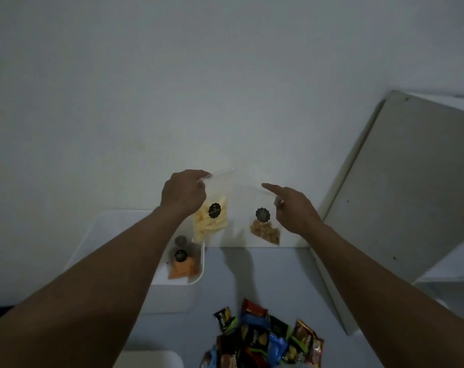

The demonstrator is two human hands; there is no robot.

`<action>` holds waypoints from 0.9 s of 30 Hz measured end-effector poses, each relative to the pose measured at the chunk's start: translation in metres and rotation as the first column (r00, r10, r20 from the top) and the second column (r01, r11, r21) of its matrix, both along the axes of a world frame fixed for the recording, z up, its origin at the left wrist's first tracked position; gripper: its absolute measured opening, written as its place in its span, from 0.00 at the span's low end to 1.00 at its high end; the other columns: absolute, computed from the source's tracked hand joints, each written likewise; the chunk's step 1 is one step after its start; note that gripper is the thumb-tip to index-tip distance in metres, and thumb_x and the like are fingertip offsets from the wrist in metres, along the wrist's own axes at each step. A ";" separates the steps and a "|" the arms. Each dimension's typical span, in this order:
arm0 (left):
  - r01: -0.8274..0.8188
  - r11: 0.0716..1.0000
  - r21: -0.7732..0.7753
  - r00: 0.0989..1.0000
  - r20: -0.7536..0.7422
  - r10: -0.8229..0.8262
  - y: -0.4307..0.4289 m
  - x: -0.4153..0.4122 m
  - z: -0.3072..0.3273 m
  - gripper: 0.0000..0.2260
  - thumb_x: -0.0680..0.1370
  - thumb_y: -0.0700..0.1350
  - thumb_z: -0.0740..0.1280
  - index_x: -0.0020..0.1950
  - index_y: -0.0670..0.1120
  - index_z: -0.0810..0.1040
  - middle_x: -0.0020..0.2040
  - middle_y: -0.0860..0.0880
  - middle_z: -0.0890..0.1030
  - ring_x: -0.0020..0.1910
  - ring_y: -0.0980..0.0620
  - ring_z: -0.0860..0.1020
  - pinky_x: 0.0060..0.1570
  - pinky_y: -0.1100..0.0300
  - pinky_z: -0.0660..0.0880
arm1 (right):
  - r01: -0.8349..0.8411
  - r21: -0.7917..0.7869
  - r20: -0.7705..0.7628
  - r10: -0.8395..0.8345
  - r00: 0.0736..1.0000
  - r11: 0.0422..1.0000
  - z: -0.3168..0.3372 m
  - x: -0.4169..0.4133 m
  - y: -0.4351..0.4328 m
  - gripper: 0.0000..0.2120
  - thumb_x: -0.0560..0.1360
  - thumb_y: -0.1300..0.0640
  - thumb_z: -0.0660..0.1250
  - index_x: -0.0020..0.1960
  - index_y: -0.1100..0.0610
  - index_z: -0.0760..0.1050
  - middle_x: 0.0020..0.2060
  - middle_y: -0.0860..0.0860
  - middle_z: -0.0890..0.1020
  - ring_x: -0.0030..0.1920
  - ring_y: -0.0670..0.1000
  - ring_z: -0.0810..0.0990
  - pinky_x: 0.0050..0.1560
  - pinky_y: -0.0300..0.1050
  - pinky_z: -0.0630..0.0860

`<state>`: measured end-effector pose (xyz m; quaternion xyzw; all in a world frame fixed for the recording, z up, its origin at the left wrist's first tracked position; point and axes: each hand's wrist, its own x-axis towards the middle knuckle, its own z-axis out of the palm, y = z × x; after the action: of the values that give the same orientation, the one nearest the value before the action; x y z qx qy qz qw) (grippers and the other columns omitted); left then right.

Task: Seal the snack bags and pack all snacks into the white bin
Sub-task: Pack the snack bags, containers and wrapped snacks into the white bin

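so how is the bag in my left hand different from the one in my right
The left bag holds pale yellow sticks; the right bag holds brown chunks. The left bag is fuller; the right bag has only a small heap at the bottom. Both are clear, hang upright and carry a round black label.

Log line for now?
left hand holds yellow-snack bag | right hand holds brown-snack bag | white bin: orange-snack bag | table: packets

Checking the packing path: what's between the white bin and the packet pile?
Head view: only bare table lies between the white bin and the packet pile.
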<state>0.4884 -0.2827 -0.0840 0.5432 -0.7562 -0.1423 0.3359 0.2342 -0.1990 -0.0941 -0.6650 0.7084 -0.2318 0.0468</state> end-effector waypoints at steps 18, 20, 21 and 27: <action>-0.083 0.996 -0.043 0.996 -0.018 0.082 -0.026 0.177 0.000 0.11 0.78 0.44 0.61 0.51 0.52 0.83 0.55 0.54 0.84 0.55 0.50 0.80 0.55 0.54 0.77 | -0.034 -0.066 0.048 0.037 0.998 0.997 -0.019 0.192 -0.023 0.11 0.77 0.58 0.62 0.56 0.50 0.79 0.51 0.50 0.84 0.49 0.53 0.82 0.48 0.45 0.78; -0.103 0.994 -0.036 0.994 -0.039 0.101 -0.030 0.186 -0.007 0.10 0.78 0.45 0.62 0.50 0.53 0.83 0.52 0.54 0.84 0.54 0.50 0.81 0.52 0.54 0.78 | -0.049 -0.016 0.046 0.050 0.998 0.999 -0.028 0.204 -0.028 0.10 0.76 0.58 0.62 0.55 0.51 0.78 0.50 0.50 0.84 0.48 0.54 0.81 0.48 0.47 0.78; -0.114 0.993 -0.030 0.993 -0.043 0.113 -0.033 0.190 -0.011 0.10 0.78 0.45 0.61 0.49 0.53 0.82 0.52 0.53 0.84 0.52 0.50 0.81 0.49 0.56 0.77 | -0.060 0.017 0.042 0.059 0.997 0.998 -0.034 0.209 -0.031 0.10 0.76 0.58 0.62 0.55 0.52 0.78 0.50 0.51 0.84 0.48 0.54 0.81 0.48 0.47 0.78; -0.129 0.991 0.044 0.985 -0.113 0.133 -0.044 0.199 -0.038 0.10 0.78 0.43 0.61 0.48 0.52 0.82 0.50 0.50 0.84 0.49 0.49 0.80 0.48 0.55 0.78 | -0.074 0.244 -0.019 0.081 0.997 0.967 -0.081 0.229 -0.049 0.12 0.76 0.59 0.62 0.56 0.51 0.79 0.54 0.53 0.83 0.52 0.56 0.81 0.50 0.47 0.78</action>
<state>0.6873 -0.3265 -0.1216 0.5888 -0.6952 -0.1651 0.3778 0.4634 -0.2481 -0.1753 -0.6847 0.7055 -0.1316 0.1267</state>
